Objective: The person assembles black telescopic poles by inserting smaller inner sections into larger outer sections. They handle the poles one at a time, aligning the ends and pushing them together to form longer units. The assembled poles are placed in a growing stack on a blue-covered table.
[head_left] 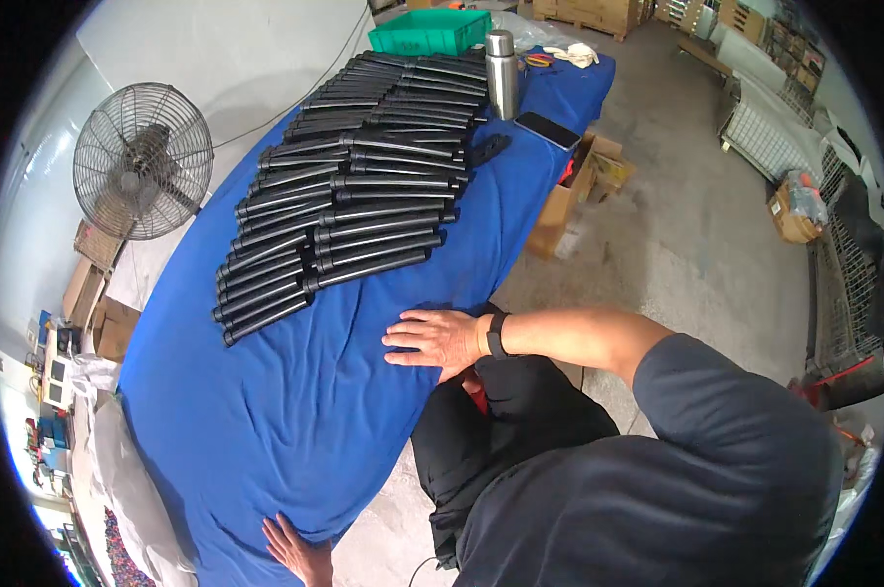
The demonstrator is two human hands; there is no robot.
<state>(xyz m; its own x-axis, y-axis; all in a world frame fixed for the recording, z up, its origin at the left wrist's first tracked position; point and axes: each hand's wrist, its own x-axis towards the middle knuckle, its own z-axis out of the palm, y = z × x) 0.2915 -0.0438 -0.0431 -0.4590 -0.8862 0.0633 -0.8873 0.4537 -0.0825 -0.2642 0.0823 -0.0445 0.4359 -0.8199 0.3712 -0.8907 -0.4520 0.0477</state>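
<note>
My right hand (432,340) rests on the near edge of a table covered with blue cloth (295,411), fingers spread, holding nothing. A dark band circles that wrist. At the lower edge of the view, my left hand (297,550) lies on the same cloth with its fingers apart, also holding nothing. Beyond my right hand, several black tubes (374,235) with thicker collared ends lie side by side in two long overlapping rows. Neither hand touches them. A black piece (489,150), too dark to make out, lies beside the right row.
A steel flask (502,76) stands near a phone (547,130), pliers (538,61) and a green bin (430,32) at the far end. A caged fan (143,161) is left of the table. An open cardboard box (559,210) sits below its right edge; wire cages (770,112) stand farther right.
</note>
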